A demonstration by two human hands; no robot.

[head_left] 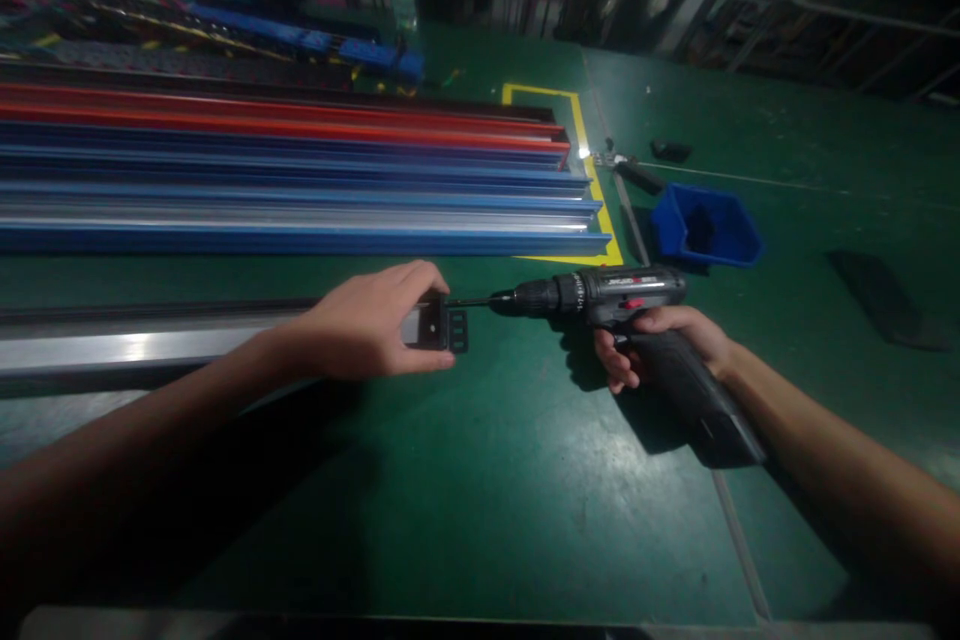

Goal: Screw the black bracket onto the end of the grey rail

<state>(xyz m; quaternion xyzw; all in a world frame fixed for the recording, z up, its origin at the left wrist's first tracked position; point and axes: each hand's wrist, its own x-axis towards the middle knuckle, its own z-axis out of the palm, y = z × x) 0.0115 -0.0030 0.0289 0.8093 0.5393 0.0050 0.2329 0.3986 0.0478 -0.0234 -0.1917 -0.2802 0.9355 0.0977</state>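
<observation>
Silver, brushed-looking rail (150,350) lies lengthwise on green tabletop (487,480), nearer the wearer than the stacked profiles. Blk. end bracket (457,330), w/ slotted tab, sits at its R end. L hand (367,325): grip closed round bracket & rail end, thumb below, fingers above. R hand (697,335): grip wrapped round handle of blk. cordless drill (626,290), held approx. horizontal; long thin bit (472,301) reaches bracket's upper part.

Progress (est.): mid-step. Bracket in place at rail end, bit lined up; can't tell if a screw is seated or if bit is turning. Blue rails (300,245) & red rails (300,120) show no such bracket at R ends, so prob. not done, if they need one.

Materials: rails long, straight, ridged, glossy edges; drill matte, prob. plastic; blue bin (731,242) smooth, open-topped, angular; yellow tape (581,120) flat, thin.
</observation>
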